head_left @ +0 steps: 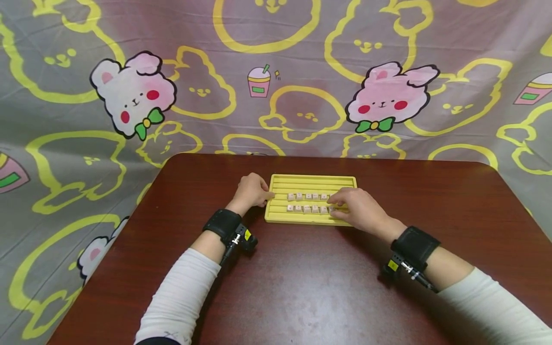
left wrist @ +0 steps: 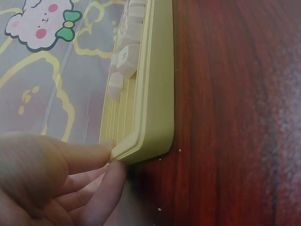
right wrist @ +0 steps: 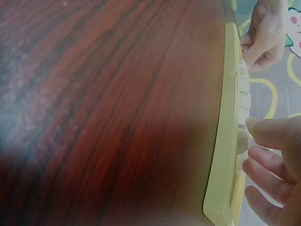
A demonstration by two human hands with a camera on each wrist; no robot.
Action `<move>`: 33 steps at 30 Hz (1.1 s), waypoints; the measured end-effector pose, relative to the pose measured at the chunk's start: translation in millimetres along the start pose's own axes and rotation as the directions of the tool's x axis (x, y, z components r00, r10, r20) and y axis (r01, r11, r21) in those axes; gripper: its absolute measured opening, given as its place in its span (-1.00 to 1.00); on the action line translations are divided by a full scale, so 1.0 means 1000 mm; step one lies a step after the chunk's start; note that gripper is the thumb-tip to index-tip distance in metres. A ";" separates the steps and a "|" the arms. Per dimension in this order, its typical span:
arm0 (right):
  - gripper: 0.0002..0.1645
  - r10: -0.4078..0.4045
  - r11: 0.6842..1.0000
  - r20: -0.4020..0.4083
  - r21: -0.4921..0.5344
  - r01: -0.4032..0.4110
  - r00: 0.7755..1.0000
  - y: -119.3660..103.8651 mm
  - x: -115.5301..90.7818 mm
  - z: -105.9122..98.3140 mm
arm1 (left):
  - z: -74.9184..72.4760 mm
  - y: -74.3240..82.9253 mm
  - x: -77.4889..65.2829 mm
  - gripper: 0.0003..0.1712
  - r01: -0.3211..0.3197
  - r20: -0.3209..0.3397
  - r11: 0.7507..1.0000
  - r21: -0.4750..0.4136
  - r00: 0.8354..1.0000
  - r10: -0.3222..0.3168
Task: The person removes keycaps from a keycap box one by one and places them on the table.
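A shallow yellow tray (head_left: 312, 220) with raised ridges lies on the table, holding two rows of small white letter blocks (head_left: 307, 209). My left hand (head_left: 253, 190) pinches the tray's left edge between thumb and fingers; in the left wrist view that hand (left wrist: 61, 174) grips the tray's corner. At the right end of the nearer row, my right hand (head_left: 360, 208) pinches a letter block (right wrist: 242, 141) with thumb and fingertips. The right hand covers part of the tray's right side in the head view. One block (left wrist: 127, 61) shows a dark letter on its face.
The brown wooden table (head_left: 319, 282) extends around the tray on every side. Behind its far edge hangs a grey cloth (head_left: 302, 62) printed with yellow outlines and cartoon rabbits. Each wrist wears a black strap (head_left: 223, 224) with a small camera.
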State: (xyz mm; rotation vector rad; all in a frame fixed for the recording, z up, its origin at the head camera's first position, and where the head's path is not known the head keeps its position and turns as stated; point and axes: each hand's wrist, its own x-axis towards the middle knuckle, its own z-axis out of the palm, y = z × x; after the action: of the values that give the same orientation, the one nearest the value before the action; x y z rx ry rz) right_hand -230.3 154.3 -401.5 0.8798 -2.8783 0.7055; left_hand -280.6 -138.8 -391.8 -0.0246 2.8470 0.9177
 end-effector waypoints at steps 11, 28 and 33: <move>-0.73 0.004 1.000 0.010 -0.016 -0.004 1.000 0.001 0.004 0.004 | 0.000 0.000 0.001 -0.77 0.007 0.007 1.000 -0.002 1.000 -0.007; -0.89 -0.002 1.000 -0.002 -0.028 0.002 1.000 0.003 0.006 0.008 | -0.001 -0.002 0.001 -0.78 -0.016 0.008 1.000 -0.003 1.000 0.016; -0.89 -0.005 1.000 -0.002 -0.027 0.004 1.000 0.003 0.006 0.007 | -0.001 -0.001 0.001 -0.77 -0.005 0.002 1.000 0.007 1.000 0.005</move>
State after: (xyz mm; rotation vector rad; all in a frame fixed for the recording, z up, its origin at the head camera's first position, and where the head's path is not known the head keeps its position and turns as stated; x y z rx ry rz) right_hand -235.9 149.9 -408.2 0.8816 -2.8763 0.6646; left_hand -281.5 -140.7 -391.8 -0.0153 2.8499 0.9082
